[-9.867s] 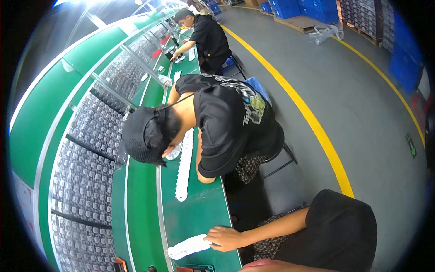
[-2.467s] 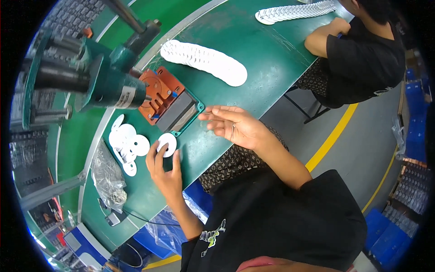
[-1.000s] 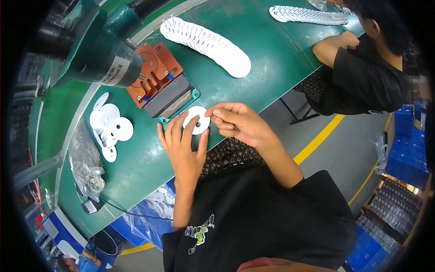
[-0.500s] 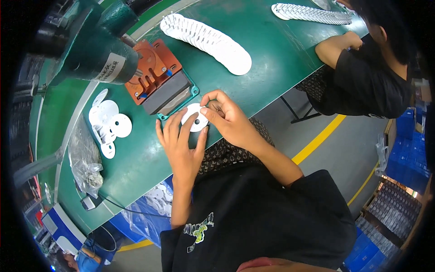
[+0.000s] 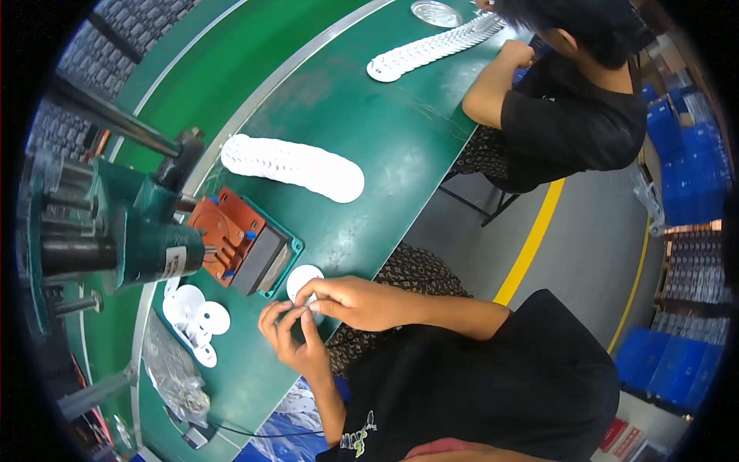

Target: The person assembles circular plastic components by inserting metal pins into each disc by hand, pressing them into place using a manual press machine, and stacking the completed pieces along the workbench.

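Observation:
At the near edge of the green table, my left hand [image 5: 299, 346] and my right hand [image 5: 348, 302] meet with their fingertips pinched together. Whatever lies between the fingers is too small and hidden to name. A white disc [image 5: 304, 279] lies on the table just beyond my right hand, which covers its lower part. Close by to the left stands an orange fixture [image 5: 223, 240] on a green base, with a dark grey block [image 5: 260, 263] at its near side. The green press head [image 5: 158, 250] reaches toward it.
A row of overlapping white discs [image 5: 292, 165] lies beyond the fixture. Loose white discs [image 5: 214, 317] and a clear plastic bag [image 5: 175, 377] lie left. At the far right a co-worker [image 5: 570, 115] sits by another disc row [image 5: 431, 55]. A blue-lined bin [image 5: 296, 420] stands below the table edge.
My fingers have left the white disc, which stays on the table, and now pinch together nearer to me. The view has shifted, with more of the far table and co-worker showing.

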{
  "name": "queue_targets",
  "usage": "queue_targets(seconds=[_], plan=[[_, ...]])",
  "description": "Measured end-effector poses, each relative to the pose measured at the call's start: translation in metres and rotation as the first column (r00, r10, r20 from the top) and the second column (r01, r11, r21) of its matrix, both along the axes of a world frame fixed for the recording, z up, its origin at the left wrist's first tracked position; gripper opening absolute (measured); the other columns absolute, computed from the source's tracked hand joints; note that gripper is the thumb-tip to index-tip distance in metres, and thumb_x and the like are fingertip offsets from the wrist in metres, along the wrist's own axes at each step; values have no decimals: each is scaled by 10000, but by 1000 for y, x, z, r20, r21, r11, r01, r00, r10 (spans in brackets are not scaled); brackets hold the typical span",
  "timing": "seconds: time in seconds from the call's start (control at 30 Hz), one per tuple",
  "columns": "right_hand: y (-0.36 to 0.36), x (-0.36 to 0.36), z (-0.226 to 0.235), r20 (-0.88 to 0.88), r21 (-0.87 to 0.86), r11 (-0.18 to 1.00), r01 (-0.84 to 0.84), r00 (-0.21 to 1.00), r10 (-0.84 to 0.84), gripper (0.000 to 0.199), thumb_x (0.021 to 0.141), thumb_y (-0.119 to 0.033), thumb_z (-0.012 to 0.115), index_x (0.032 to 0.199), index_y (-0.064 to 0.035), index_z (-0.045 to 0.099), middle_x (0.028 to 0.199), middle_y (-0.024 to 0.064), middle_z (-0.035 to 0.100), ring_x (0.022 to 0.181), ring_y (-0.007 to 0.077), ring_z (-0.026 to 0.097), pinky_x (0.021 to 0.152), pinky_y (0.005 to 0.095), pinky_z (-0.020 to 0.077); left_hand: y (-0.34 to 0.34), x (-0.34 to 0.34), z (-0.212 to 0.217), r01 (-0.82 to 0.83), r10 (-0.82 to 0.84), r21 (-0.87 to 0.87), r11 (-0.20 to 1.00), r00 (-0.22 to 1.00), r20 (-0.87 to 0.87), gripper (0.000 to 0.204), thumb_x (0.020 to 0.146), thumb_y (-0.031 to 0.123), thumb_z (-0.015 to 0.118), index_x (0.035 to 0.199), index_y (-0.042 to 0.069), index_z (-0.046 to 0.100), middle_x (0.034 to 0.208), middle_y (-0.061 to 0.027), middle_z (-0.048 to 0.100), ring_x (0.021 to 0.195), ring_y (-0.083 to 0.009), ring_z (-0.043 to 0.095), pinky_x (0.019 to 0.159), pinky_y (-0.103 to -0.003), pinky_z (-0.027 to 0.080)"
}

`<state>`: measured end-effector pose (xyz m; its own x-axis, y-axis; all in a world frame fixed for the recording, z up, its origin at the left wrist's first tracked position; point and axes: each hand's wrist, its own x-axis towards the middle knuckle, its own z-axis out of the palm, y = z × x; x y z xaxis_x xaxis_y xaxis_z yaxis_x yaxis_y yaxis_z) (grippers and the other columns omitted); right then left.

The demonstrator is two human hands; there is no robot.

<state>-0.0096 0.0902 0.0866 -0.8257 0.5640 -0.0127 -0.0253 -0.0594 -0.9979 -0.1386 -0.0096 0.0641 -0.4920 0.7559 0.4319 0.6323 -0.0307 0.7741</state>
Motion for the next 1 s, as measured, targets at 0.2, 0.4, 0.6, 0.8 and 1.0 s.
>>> queue_targets(seconds=[0.2,0.4,0.6,0.8,1.0], plan=[[-6,2,-6,-113,-146,988,44,992,-61,292,1009,-161,419,1210,28,515,1147,152,600,1115,223,567,959,337,417,-5,-1,-4,57,-64,100,993,995,71,147,766,58,720,889,49,640,1019,-104,557,1055,-308,519,962,-452,400],[-9,7,-3,-192,-230,971,-70,981,26,317,1006,-144,401,1273,8,477,1171,113,569,1134,178,510,989,307,381,-7,1,-7,81,-95,110,991,987,130,100,786,78,722,833,43,641,1026,-112,547,1042,-301,515,932,-446,407],[-14,9,-5,-279,-427,877,-219,955,102,375,1026,-157,397,1377,-27,391,798,-18,450,692,37,413,634,191,378,-7,-1,-9,155,-177,120,981,962,208,179,763,32,728,879,35,593,1015,-108,520,1017,-276,515,927,-398,413],[-4,25,-15,-164,-655,751,-88,986,-28,228,1019,-180,433,1160,-44,551,752,-6,529,504,13,363,448,169,284,-3,-2,-9,42,-44,13,999,948,315,382,679,53,791,979,23,558,1024,-114,541,994,-255,527,935,-357,403],[17,29,-15,-67,-506,851,144,976,-205,148,998,-132,489,1085,-22,536,896,67,662,554,13,462,474,162,347,5,3,3,17,-34,-191,981,996,-83,450,634,94,839,1040,64,647,1137,-113,583,1098,-313,521,939,-397,412]])
